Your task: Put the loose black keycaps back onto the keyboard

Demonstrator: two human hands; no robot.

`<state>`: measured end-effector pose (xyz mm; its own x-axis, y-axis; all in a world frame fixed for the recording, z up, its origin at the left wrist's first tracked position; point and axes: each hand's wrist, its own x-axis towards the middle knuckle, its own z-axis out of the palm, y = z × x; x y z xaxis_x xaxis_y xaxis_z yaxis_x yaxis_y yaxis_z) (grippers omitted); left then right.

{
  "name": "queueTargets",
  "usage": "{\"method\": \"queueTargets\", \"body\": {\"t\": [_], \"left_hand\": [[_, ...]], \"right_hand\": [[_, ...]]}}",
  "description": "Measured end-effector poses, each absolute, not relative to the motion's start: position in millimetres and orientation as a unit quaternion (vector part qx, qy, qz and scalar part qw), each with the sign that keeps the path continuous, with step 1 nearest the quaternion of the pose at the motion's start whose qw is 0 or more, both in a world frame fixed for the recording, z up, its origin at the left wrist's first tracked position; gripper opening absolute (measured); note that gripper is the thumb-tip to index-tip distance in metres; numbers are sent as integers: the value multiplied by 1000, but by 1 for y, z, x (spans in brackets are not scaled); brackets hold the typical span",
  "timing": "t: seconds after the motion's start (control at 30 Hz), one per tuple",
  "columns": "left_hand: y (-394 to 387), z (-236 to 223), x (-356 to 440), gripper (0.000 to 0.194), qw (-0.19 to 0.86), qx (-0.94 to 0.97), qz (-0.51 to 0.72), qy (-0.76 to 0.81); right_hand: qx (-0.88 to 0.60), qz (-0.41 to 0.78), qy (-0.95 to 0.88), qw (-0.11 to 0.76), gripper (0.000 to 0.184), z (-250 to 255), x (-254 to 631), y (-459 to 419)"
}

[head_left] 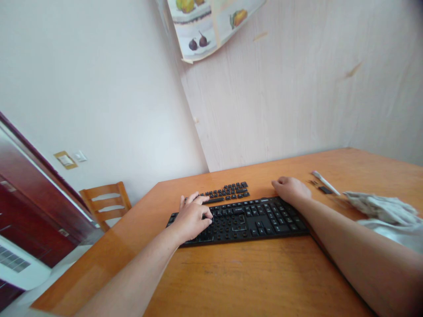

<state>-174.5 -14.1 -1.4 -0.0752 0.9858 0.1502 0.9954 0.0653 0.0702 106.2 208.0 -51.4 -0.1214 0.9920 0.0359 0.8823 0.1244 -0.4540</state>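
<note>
A black keyboard (228, 224) lies on the wooden table, many keycaps gone from its left and middle part. My left hand (193, 215) rests over that bare part, thumb and forefinger pinched together at the key sockets while the other fingers stretch out. Whatever sits in the pinch is too small to make out. Behind the keyboard, loose black keycaps (228, 191) stand in rows, with a long space bar (214, 200) among them. My right hand (292, 189) is curled closed beyond the keyboard's right end; its palm and any contents are hidden.
To the right lie a white-handled brush (325, 182), a small dark object (325, 189) and a crumpled grey cloth (383, 207). A cable (340, 270) runs beneath my right forearm. A wooden chair (107, 202) stands past the table's left edge. The wall bounds the back.
</note>
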Motion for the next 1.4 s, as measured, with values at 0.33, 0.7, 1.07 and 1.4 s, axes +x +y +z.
{"method": "queueTargets", "body": {"t": [0.33, 0.7, 1.07, 1.4], "left_hand": [[-20, 2, -184, 11, 62, -668, -97, -735], [-24, 4, -177, 17, 59, -685, -72, -722], [21, 16, -189, 17, 93, -665, -118, -731], [120, 1, -202, 16, 98, -643, -83, -755]], "right_hand": [[-641, 164, -731, 166, 47, -52, 106, 209], [-642, 163, -731, 166, 48, -51, 106, 208], [-642, 170, -727, 176, 48, -53, 105, 208], [-642, 168, -725, 186, 46, -53, 105, 206]]}}
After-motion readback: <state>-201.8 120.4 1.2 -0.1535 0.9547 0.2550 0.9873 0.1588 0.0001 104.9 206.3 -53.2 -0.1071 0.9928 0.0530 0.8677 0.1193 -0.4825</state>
